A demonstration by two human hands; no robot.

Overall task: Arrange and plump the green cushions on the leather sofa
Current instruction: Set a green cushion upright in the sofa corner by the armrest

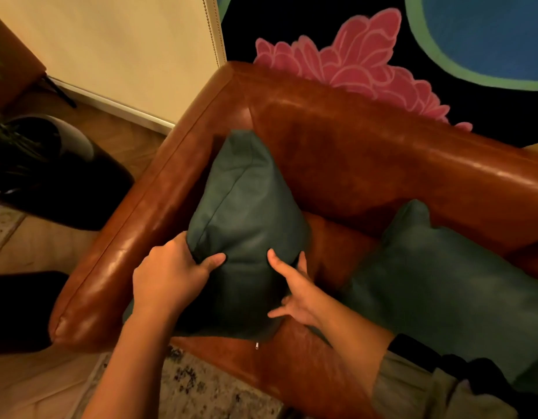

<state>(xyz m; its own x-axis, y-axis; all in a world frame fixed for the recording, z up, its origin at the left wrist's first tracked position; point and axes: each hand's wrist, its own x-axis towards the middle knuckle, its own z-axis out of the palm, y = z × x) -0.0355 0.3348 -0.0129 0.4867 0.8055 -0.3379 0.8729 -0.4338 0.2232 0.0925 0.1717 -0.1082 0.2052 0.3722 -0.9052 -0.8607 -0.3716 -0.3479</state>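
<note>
Green cushions (246, 207) (two) — on sofa (382, 152).

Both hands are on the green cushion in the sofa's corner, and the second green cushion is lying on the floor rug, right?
Not quite. The head view shows the second green cushion on the sofa seat, leaning against the backrest, not on the rug. The left hand and right hand are indeed on the corner cushion.
</note>
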